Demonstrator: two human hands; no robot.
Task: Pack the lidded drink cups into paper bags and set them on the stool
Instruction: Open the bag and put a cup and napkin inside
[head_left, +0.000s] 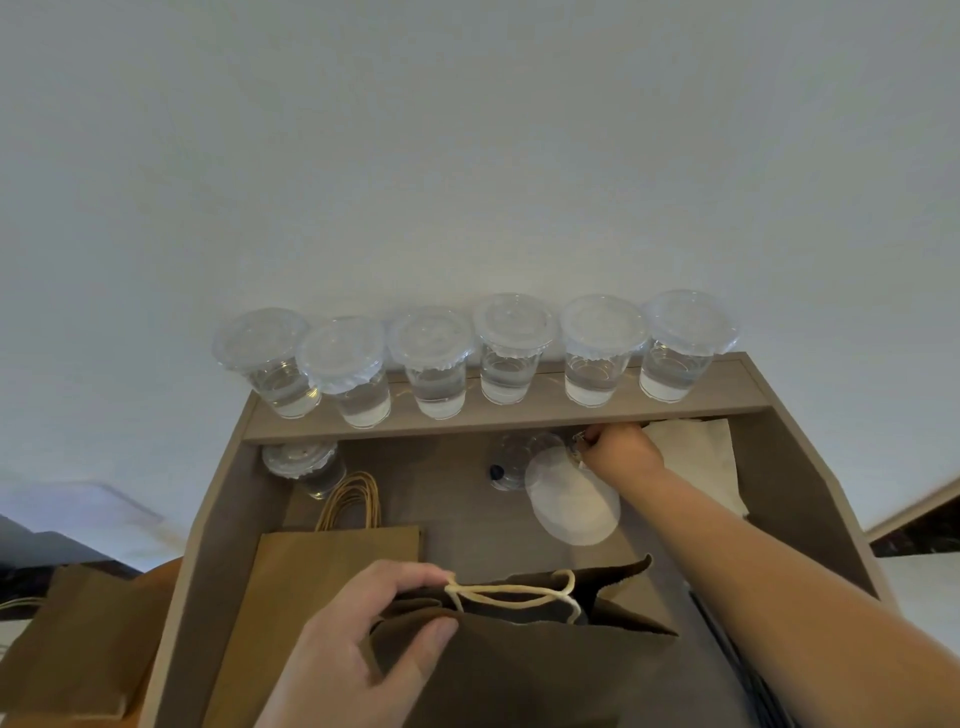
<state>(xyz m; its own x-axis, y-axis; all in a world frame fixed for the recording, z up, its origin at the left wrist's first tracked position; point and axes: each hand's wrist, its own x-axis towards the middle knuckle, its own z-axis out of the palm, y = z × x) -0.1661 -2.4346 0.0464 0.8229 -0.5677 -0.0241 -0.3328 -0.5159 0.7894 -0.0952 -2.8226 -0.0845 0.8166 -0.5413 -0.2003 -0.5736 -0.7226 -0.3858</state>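
Six clear lidded cups holding a little water stand in a row on the raised shelf (540, 413), from the left cup (270, 364) to the right cup (680, 348). Below it, another lidded cup (306, 467) stands at the back left of the desk. A further clear cup (511, 462) sits near the middle. My left hand (363, 644) grips the rim of a dark brown paper bag (519, 670) beside its cream handle (514, 595). My right hand (621, 447) reaches under the shelf. Its curled fingers pinch the top edge of a white round disc (571, 504).
A flat light brown bag (332, 587) with twisted handles (353, 493) lies on the desk's left. More brown bags (78, 629) rest on an orange surface (163, 574) outside the desk's left wall. White napkins (701, 457) lie at the back right, dark thin sticks (727, 654) at the right.
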